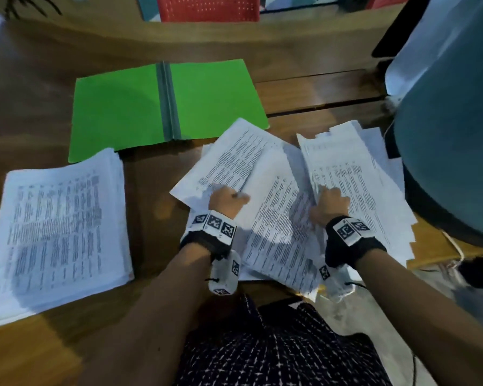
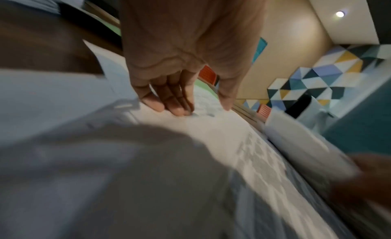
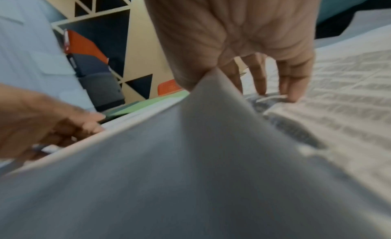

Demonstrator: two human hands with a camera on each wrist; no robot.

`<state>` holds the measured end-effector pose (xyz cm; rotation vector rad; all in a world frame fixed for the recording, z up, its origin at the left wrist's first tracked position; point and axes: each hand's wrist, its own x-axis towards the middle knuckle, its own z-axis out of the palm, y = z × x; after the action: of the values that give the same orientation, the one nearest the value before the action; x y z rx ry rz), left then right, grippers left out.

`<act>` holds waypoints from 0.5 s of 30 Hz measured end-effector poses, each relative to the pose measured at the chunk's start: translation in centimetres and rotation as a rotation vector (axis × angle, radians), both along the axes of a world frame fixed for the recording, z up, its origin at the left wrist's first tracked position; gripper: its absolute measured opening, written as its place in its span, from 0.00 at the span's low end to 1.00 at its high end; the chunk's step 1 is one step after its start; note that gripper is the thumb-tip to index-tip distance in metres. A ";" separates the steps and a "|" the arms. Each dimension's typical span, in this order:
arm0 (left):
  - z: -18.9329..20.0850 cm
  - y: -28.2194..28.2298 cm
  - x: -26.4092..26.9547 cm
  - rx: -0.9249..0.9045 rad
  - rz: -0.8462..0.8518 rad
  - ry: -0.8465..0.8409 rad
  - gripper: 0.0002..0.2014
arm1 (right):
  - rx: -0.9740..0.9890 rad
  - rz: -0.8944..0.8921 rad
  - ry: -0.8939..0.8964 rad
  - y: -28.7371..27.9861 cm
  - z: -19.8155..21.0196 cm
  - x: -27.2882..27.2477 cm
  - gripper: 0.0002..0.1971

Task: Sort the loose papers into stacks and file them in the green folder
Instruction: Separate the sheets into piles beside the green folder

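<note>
Two flat-fingered hands, left (image 1: 226, 199) and right (image 1: 331, 204), press loose papers (image 1: 279, 224) — one stack (image 1: 59, 232), one green folder (image 1: 117, 112).

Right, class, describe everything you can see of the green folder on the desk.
The green folder lies open and flat on the desk, beyond the papers. Its two bright green covers, card by the look, join at a grey-green spine strip that runs from front to back. Both covers are bare. A printed sheet overlaps its near right corner. The stack on the left reaches its near left edge; whether they touch is unclear.
</note>
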<state>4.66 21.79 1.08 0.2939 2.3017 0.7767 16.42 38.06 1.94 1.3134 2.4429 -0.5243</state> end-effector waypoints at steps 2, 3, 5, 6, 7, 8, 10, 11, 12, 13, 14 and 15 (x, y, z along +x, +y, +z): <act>-0.8 1.7 1.7 0.041 0.012 -0.077 0.24 | -0.070 -0.072 0.113 2.0 0.9 0.4 0.18; -1.1 2.2 2.3 0.045 0.020 -0.098 0.25 | -0.114 -0.130 0.169 2.7 1.3 0.6 0.16; -1.2 2.7 3.0 0.052 0.079 -0.070 0.21 | -0.204 -0.191 0.275 3.5 1.8 0.6 0.16; -1.3 2.6 3.0 0.050 0.145 -0.043 0.19 | -0.261 -0.206 0.338 3.4 2.0 0.4 0.16; -1.2 2.4 2.8 0.063 0.224 -0.014 0.19 | -0.334 -0.217 0.401 2.9 2.1 0.1 0.16; -1.0 1.9 2.6 0.067 0.303 -0.001 0.19 | -0.421 -0.210 0.459 2.1 2.1 -0.4 0.14; -0.7 0.8 2.0 0.053 0.442 0.007 0.21 | -0.570 -0.146 0.507 -0.2 2.3 -1.4 0.10; -0.5 0.4 1.7 0.041 0.478 0.005 0.21 | -0.633 -0.106 0.492 -1.6 2.5 -1.9 0.08; -0.1 -0.1 1.4 0.027 0.490 -0.007 0.22 | -0.718 -0.068 0.460 -3.0 2.7 -2.3 0.09; 0.1 -0.5 1.2 0.026 0.495 -0.028 0.23 | -0.811 -0.027 0.415 -4.2 2.7 -2.5 0.14; 0.3 -0.9 1.0 0.050 0.503 -0.043 0.25 | -0.888 0.034 0.365 -5.2 2.8 -2.7 0.21; 0.6 -1.2 1.1 0.093 0.523 -0.073 0.27 | -0.928 0.101 0.317 -5.8 2.8 -2.7 0.26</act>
<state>5.72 20.61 1.72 -0.3083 2.2976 1.1286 13.75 32.22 4.79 0.7306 1.9805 -1.6693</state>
